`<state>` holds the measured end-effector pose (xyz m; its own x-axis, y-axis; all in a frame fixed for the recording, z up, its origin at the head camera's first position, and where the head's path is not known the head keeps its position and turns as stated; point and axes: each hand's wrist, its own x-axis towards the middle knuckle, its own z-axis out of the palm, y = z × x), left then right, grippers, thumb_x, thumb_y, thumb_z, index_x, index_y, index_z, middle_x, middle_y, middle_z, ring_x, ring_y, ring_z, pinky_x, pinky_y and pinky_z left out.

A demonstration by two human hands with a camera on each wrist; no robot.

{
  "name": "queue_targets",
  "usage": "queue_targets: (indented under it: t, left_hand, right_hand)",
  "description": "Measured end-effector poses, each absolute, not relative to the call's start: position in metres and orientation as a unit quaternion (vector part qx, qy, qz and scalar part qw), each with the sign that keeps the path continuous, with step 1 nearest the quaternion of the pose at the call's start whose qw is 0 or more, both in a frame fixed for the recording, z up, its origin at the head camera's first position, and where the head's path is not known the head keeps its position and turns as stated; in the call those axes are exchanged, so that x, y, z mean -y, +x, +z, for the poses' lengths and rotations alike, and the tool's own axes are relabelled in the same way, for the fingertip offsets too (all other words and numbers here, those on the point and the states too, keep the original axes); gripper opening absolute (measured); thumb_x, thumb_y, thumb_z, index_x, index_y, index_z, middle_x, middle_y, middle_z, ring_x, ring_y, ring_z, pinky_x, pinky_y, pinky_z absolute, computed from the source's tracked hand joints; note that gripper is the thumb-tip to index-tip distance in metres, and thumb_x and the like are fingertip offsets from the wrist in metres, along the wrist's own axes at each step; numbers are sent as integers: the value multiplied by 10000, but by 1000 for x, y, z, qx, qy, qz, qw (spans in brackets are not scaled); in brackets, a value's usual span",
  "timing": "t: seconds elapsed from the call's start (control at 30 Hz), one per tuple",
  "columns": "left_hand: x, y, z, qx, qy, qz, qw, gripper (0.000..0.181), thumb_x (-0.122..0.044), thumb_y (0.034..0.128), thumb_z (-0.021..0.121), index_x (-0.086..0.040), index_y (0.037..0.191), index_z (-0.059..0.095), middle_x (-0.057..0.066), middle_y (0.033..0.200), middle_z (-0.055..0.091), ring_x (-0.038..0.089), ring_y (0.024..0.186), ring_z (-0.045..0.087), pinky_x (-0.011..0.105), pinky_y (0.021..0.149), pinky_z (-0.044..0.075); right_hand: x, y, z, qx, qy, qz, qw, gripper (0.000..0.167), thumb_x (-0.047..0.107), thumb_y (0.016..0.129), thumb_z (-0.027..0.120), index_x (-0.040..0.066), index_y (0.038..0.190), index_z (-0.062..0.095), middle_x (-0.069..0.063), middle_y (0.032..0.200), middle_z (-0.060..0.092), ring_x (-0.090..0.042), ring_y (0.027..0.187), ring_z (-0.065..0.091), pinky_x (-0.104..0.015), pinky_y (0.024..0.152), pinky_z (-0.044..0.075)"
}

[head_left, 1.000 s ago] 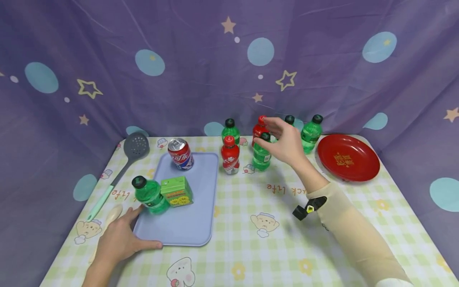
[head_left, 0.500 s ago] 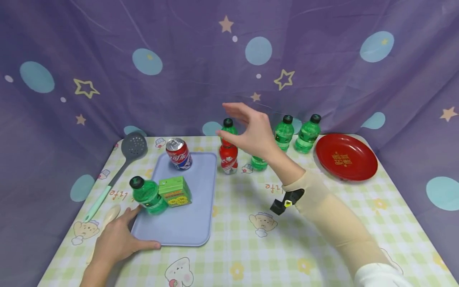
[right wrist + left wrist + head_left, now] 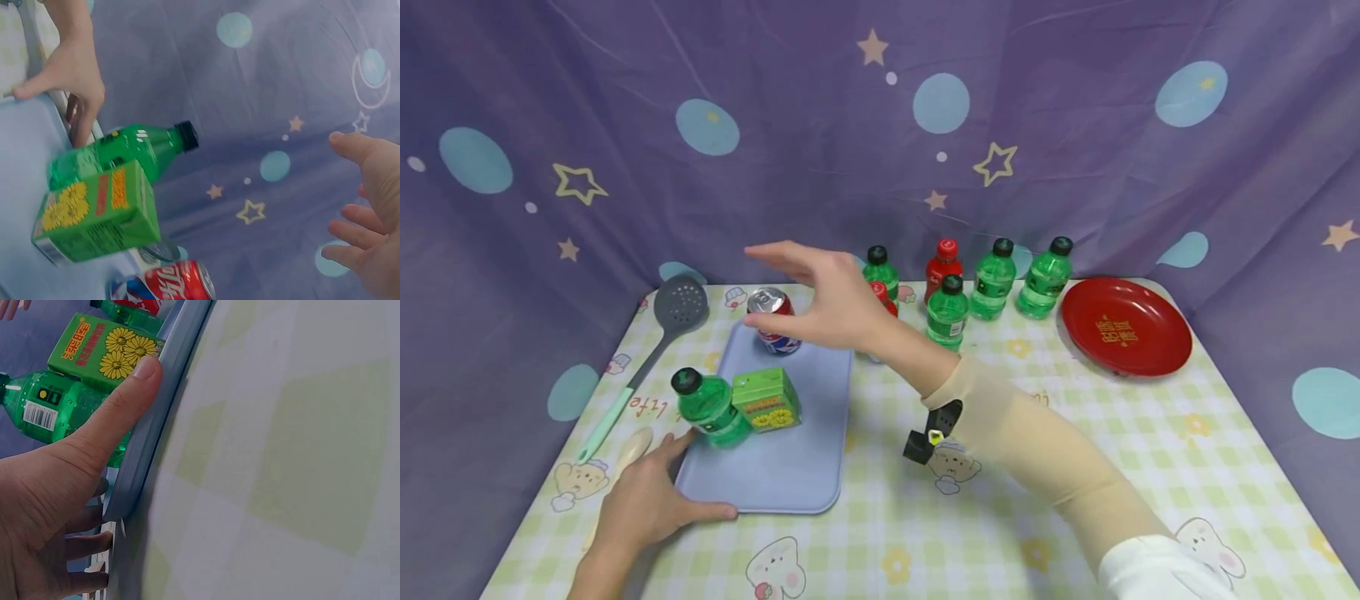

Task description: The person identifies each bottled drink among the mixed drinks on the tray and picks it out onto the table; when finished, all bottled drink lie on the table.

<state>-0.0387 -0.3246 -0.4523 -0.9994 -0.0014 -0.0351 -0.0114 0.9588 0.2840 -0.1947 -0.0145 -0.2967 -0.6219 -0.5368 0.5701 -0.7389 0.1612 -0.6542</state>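
Note:
My left hand (image 3: 643, 504) spans the near left corner of the blue tray (image 3: 801, 467). Its thumb lies along the front edge and the fingers reach down the left side. On the tray stand a green bottle (image 3: 713, 408), a green drink carton (image 3: 767, 398) and a red cola can (image 3: 782, 343). With thumb and fingers spread apart, my right hand (image 3: 831, 300) is in the air over the tray's far part, holding nothing. It partly covers the can in the head view. The right wrist view shows the can (image 3: 178, 281) apart from the right hand (image 3: 381, 212).
Several green bottles (image 3: 947, 321) and two red ones (image 3: 943, 268) stand at the back, one red partly hidden by my right arm. A red plate (image 3: 1123, 329) lies far right. A slotted turner (image 3: 681, 307) and a wooden spoon (image 3: 636, 446) lie left of the tray.
My right hand has moved left from above the bottles, past the red bottle, to over the tray near the can. My left hand stays at the tray corner.

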Motion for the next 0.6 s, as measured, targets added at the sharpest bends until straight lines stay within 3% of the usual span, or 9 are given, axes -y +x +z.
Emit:
queue_targets:
  t: [0.23, 0.33, 0.47, 0.53, 0.6]
  left_hand:
    - [324, -39, -452, -989, -2, 146, 19, 1459, -819, 421, 936, 14, 1542, 515, 427, 1488, 508, 680, 1264, 546, 745, 911, 535]
    - [325, -39, -452, -989, -1, 146, 20, 1458, -814, 424, 938, 19, 1542, 513, 438, 1488, 499, 689, 1270, 533, 753, 908, 530]
    - [325, -39, -453, -989, -1, 144, 19, 1456, -822, 425, 932, 24, 1535, 518, 442, 1481, 502, 692, 1259, 540, 755, 894, 534]
    - [325, -39, -453, -989, 0, 144, 19, 1461, -834, 425, 923, 27, 1533, 519, 440, 1481, 504, 690, 1252, 546, 754, 892, 535]
    - [325, -40, -453, -989, 0, 144, 19, 1468, -850, 424, 912, 29, 1533, 519, 437, 1482, 507, 685, 1246, 554, 750, 894, 538]
  right_hand:
    - [39, -190, -304, 757, 480, 436, 77, 731, 350, 866, 900, 120, 1496, 610, -31, 1492, 669, -76, 1339, 649, -114, 1091, 468]
    - [48, -189, -311, 763, 500, 406, 51, 764, 383, 877, 886, 138, 1531, 576, 6, 1474, 666, -66, 1033, 671, -109, 935, 472]
    - [61, -189, -320, 771, 513, 376, 20, 792, 421, 888, 869, 163, 1561, 541, 39, 1524, 628, -80, 1118, 669, -143, 1016, 459]
    - [65, -190, -324, 776, 514, 364, 9, 800, 438, 890, 863, 172, 1568, 532, 38, 1582, 588, -66, 1382, 592, -146, 1166, 393]
    - [70, -191, -327, 780, 516, 355, 2, 807, 447, 889, 863, 172, 1570, 530, 33, 1594, 578, -80, 1476, 527, -154, 1217, 357]
